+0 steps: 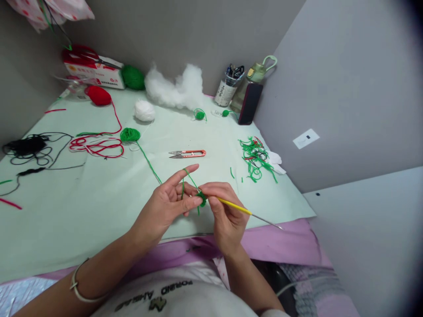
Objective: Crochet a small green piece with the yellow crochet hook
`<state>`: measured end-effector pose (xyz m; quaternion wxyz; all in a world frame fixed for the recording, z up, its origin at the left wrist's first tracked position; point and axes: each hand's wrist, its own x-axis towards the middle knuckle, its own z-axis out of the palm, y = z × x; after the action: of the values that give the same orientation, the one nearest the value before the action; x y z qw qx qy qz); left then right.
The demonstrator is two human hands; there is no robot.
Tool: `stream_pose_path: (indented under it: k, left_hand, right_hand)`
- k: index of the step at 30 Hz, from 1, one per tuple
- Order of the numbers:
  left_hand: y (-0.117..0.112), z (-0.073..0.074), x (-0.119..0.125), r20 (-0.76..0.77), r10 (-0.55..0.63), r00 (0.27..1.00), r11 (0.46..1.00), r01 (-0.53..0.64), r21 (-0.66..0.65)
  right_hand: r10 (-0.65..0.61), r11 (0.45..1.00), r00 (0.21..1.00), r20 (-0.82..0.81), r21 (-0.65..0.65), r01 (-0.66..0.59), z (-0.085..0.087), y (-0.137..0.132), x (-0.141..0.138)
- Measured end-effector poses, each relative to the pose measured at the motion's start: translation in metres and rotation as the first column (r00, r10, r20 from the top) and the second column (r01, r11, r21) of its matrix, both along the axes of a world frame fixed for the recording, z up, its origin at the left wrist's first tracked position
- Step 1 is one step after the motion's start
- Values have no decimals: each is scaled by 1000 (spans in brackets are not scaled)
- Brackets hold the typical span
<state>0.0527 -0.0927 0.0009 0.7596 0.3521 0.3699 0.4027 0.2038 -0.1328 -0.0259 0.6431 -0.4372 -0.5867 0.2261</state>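
Note:
My left hand (172, 198) pinches a small green crocheted piece (201, 198) between thumb and fingers, with the forefinger stretched out and green yarn (150, 165) looped over it. That strand runs back across the table to a small green yarn ball (129, 134). My right hand (226, 209) grips a yellow-handled crochet hook (244, 211), its tip at the green piece and its metal end pointing right. Both hands hover over the near edge of the pale green table cover (99, 207).
Orange thread snips (187, 153) lie just beyond my hands. Green yarn scraps (255, 158) sit at the right, red yarn (97, 145) and black yarn (28, 147) at the left. White stuffing (180, 88), a jar (228, 88), bottle (253, 79) and phone (249, 103) stand at the back.

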Motion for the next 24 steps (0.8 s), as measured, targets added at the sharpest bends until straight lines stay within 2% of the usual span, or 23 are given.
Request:
stream_pose_path:
  k: [3,8,12,16,19,21,24]
  left_hand:
    - [-1,-3,-1,-13,27,1000,999,-26,30]
    - [0,-5,-4,-40,53,998,996,-50,80]
    - [0,-5,-5,-65,62,996,993,-55,102]
    - [-1,-5,-6,-126,80,989,986,-60,154]
    - [-3,-1,-4,-213,155,965,967,-104,231]
    - [-6,2,-1,-252,217,943,948,-142,284]
    - [-9,2,3,-237,247,940,940,-173,294]
  right_hand:
    - [3,998,991,-136,-58,-11,-2,2,0]
    - [51,978,917,-395,-167,-126,-1,8,2]
    - [77,971,893,-443,-171,-168,4,9,4]
    - [48,982,963,-266,-162,-94,8,2,6]
    - [18,998,1000,-17,-56,-19,9,-3,8]
    - [-22,998,987,162,62,12,7,-5,7]
    - [-129,978,905,406,201,50,0,-6,4]
